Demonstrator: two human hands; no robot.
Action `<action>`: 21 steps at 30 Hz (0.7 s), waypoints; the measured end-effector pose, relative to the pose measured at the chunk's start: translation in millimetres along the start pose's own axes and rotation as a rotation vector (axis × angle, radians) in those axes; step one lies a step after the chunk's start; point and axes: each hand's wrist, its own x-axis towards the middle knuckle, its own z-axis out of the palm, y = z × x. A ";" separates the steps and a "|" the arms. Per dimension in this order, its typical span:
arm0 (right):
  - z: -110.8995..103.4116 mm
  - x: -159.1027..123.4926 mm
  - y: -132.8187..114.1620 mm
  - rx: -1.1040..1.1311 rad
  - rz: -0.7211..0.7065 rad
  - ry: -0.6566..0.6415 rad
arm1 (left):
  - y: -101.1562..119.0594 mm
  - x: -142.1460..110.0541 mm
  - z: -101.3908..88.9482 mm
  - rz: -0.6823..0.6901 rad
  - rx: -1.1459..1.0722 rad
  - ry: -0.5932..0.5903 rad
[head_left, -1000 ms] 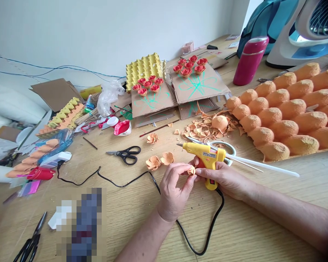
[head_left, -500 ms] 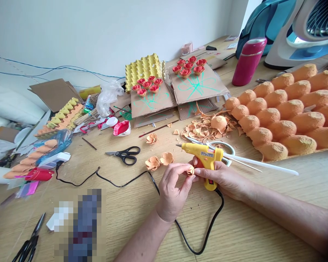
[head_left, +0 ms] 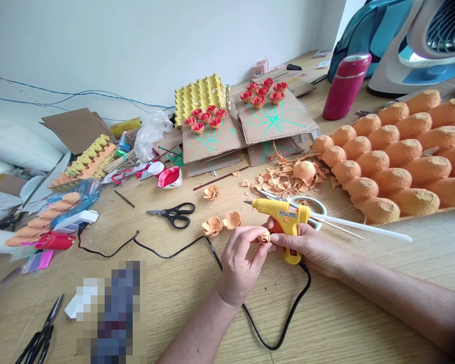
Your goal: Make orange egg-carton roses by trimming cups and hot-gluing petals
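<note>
Between the thumb and fingers of my left hand [head_left: 242,265] is a small rolled orange flower piece [head_left: 265,237]. My right hand [head_left: 314,247] is wrapped round a yellow glue gun [head_left: 282,216], its nozzle pointing left. The right thumb reaches toward the flower piece and seems to touch it. A white glue stick [head_left: 364,227] sticks out of the gun's back, and a black cord [head_left: 293,316] loops below the handle. Just beyond my left hand lie orange paper-pulp flowers, one of them an open cup of petals [head_left: 232,220]. Another flower [head_left: 211,192] sits farther back.
Torn orange scraps [head_left: 275,181] and white-handled scissors [head_left: 318,205] lie behind the gun. Black scissors [head_left: 174,215] rest to the left. An orange egg tray [head_left: 390,167] fills the right side, near a pink bottle [head_left: 347,86]. Red flowers stand on cardboard [head_left: 278,116] at the back.
The view has shifted very slightly. Both hands keep the same hold on the flower piece and the glue gun.
</note>
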 end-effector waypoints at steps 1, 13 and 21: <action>0.0 -0.2 0.2 -0.002 0.001 0.000 | -0.1 -0.5 0.1 0.000 0.002 0.001; -3.5 1.2 4.3 -0.063 -0.019 0.007 | 1.3 -1.1 0.2 0.027 0.078 0.029; -7.6 1.6 10.0 -0.046 -0.018 -0.042 | -0.1 -5.1 1.2 0.013 0.118 0.036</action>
